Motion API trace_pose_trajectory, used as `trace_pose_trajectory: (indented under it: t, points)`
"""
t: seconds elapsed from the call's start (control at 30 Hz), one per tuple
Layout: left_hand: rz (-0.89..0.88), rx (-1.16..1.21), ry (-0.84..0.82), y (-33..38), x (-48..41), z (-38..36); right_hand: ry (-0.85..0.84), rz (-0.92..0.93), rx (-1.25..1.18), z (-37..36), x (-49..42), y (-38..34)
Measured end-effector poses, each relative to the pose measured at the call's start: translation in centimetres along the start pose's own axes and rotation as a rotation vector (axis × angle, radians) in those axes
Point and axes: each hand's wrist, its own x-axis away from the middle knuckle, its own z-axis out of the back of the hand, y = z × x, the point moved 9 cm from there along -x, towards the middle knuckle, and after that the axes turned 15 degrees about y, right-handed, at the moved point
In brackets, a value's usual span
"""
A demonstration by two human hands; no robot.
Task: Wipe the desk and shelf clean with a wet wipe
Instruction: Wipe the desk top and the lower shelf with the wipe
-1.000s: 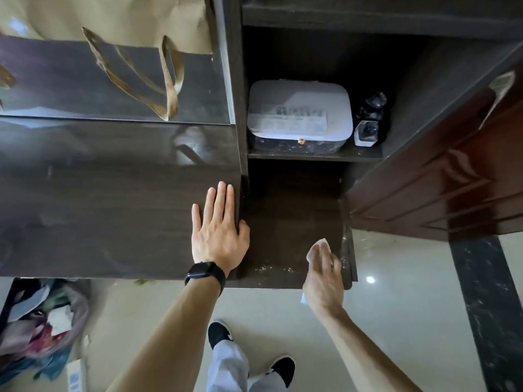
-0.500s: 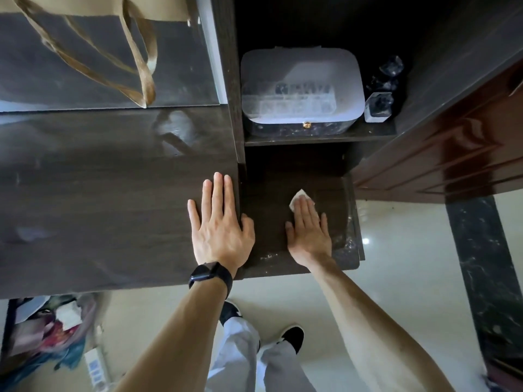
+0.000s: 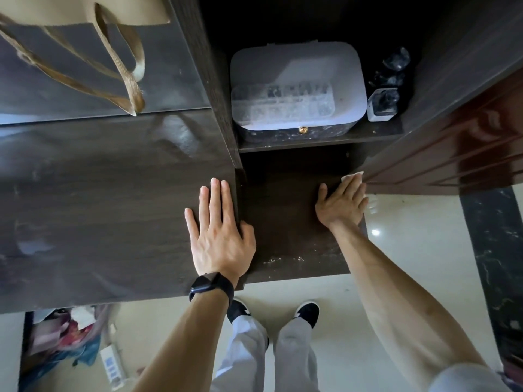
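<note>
Wet wipe (image 3: 352,176) under right hand (image 3: 341,205), shelf edge (image 3: 365,222)

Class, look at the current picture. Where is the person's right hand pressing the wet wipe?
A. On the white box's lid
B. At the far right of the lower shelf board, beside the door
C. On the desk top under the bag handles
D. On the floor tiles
B: the right hand lies flat on the wet wipe at the lower shelf board's far right, beside the reddish door.
</note>
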Motion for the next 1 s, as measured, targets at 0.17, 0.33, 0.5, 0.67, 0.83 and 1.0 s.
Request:
trace_pose_trajectory:
  t: [0.17,0.33,0.5,0.67,0.83,1.0]
  points:
    - [0.017,-0.003,-0.004,0.0,0.0,0.0,0.008,0.056,0.024,0.7,0.3,-0.6]
    - [0.022,0.005,-0.027,0.1,-0.1,0.0,0.054,0.314,0.030,0.7,1.3,0.9]
    - [0.030,0.010,-0.015,-0.1,0.0,0.2,0.113,0.271,-0.096,1.7,-0.3,2.7]
    - [0.035,0.020,-0.003,-0.1,0.0,0.3,0.013,0.114,-0.106,1.5,0.4,7.8]
    - [0.039,0.018,-0.023,0.1,-0.1,0.5,0.023,0.123,-0.102,1.0,8.2,12.6]
    - [0.043,0.020,-0.025,0.0,-0.1,0.6,0.028,0.071,-0.101,2.6,7.4,13.9]
